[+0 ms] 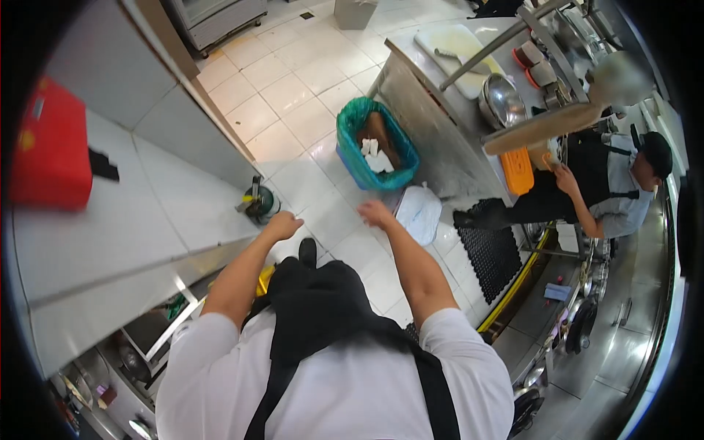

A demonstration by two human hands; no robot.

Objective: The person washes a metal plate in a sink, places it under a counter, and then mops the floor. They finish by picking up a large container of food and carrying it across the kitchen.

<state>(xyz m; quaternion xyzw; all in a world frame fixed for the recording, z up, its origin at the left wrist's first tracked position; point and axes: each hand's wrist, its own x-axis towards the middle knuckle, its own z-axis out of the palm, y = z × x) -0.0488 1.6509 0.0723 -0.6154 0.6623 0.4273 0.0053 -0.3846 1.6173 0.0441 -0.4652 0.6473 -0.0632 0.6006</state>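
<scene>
Over the tiled floor (323,213), my left hand (284,225) is loosely curled, with nothing visible in it. It is nearest to a dark green cylinder (265,205) with a valve on top, by the wall corner. My right hand (375,213) is slightly blurred, its fingers curled in and nothing visible in them. Just ahead of it stands a bin (347,130) lined with a green bag, holding white crumpled pieces (377,158) and brown material. A whitish flat lid or bag (420,214) lies on the floor beside my right hand.
A steel counter (469,132) on the right carries a cutting board (447,44), metal bowls (504,101) and an orange container (518,171). Behind it stands a co-worker (616,169). A black mat (490,246) lies below. At left, a red box (51,147) is at the white wall.
</scene>
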